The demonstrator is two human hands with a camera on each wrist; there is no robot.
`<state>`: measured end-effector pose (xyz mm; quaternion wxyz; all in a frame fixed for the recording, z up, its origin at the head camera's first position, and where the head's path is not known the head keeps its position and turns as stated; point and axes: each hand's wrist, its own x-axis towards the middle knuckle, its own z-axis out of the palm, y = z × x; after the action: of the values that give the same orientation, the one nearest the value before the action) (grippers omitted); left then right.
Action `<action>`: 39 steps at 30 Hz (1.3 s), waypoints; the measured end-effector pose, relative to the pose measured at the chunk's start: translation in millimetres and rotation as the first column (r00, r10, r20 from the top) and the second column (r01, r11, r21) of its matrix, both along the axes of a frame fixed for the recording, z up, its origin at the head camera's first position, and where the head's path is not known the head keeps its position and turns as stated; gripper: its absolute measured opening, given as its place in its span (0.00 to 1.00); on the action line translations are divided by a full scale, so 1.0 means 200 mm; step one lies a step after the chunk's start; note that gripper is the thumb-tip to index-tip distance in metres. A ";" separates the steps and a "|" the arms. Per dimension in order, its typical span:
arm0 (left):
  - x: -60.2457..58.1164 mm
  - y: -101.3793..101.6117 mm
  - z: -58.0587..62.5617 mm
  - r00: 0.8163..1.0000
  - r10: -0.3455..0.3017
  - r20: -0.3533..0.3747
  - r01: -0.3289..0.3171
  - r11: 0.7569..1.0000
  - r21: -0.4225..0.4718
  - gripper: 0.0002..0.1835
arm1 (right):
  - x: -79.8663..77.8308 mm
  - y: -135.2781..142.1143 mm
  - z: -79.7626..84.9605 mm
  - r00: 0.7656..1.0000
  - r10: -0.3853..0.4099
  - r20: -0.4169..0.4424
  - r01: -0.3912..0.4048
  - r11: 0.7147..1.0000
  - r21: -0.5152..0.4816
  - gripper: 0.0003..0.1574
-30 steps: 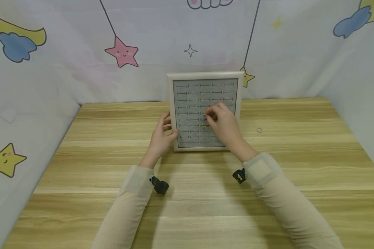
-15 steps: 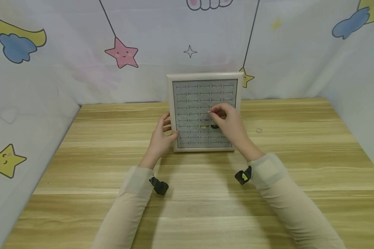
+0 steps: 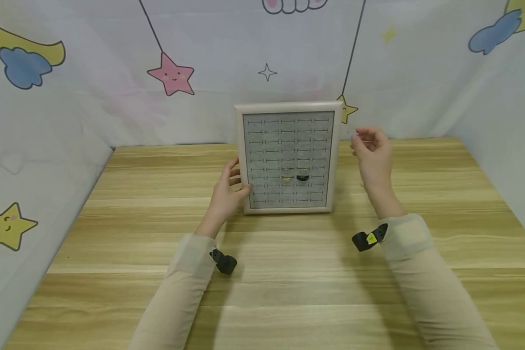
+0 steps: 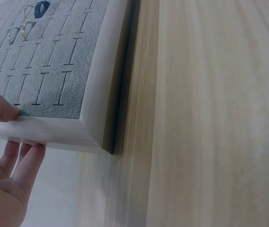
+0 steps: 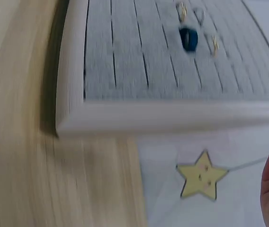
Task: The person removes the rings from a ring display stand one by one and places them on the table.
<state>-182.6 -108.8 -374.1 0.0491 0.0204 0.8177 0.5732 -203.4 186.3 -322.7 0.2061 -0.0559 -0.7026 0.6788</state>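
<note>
Frame (image 4: 54,130): wood-grained, smooth, faint sheen. Panel (image 4: 77,78): rough, felt-like cloth, matt. Gold-toned rings (image 3: 286,179): shiny, metallic-looking. Dark ring (image 3: 303,178): smooth, glossy; material uncertain. Tabletop (image 3: 271,287): smooth wood grain, low sheen. Backdrop (image 3: 227,58): matt, wrinkled cloth. Sleeves (image 3: 428,277): matt cloth.

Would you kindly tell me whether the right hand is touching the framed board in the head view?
No, a visible gap separates the right hand from the right edge of the framed board.

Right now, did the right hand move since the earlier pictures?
Yes. In the head view, the right hand moved right, from in front of the framed board to beyond its right edge.
</note>
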 end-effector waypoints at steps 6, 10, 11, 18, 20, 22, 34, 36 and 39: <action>0.00 0.00 0.00 1.000 0.002 -0.003 -0.002 1.000 0.003 0.39 | -0.02 0.18 -0.05 0.984 -0.121 0.129 0.115 0.992 0.048 0.04; 0.00 0.00 0.00 1.000 -0.004 -0.010 0.004 1.000 0.008 0.40 | -0.02 0.27 -0.11 0.951 -0.140 0.277 0.081 0.973 0.215 0.10; 0.00 0.00 0.00 1.000 -0.005 -0.012 0.005 1.000 0.009 0.40 | -0.02 0.29 -0.13 0.941 -0.141 0.307 0.063 0.965 0.253 0.13; 0.00 0.00 0.00 1.000 -0.005 -0.014 0.005 1.000 0.010 0.40 | 0.00 0.38 -0.21 0.864 -0.103 0.493 -0.112 0.915 0.388 0.24; 0.00 0.00 0.00 1.000 -0.004 -0.015 0.004 1.000 0.009 0.40 | 0.00 0.40 -0.23 0.835 -0.105 0.541 -0.154 0.898 0.412 0.24; 0.00 0.00 0.00 1.000 0.000 -0.013 0.000 1.000 0.009 0.40 | 0.01 0.42 -0.25 0.810 -0.112 0.576 -0.188 0.880 0.435 0.24; 0.00 0.00 0.00 1.000 -0.007 -0.016 0.007 1.000 0.007 0.40 | 0.01 0.48 -0.31 0.742 -0.079 0.666 -0.302 0.847 0.437 0.25; 0.00 0.00 0.00 1.000 -0.005 -0.012 0.005 1.000 0.010 0.40 | 0.01 0.48 -0.31 0.741 -0.077 0.667 -0.311 0.841 0.443 0.25; 0.01 0.00 0.00 1.000 -0.007 -0.009 0.007 1.000 0.015 0.40 | 0.01 0.47 -0.30 0.744 -0.081 0.663 -0.317 0.831 0.457 0.25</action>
<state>-181.4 -108.1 -373.3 0.0474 0.0260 0.8135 0.5790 -201.2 280.6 -383.2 -0.0926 -0.1836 -0.8936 0.3991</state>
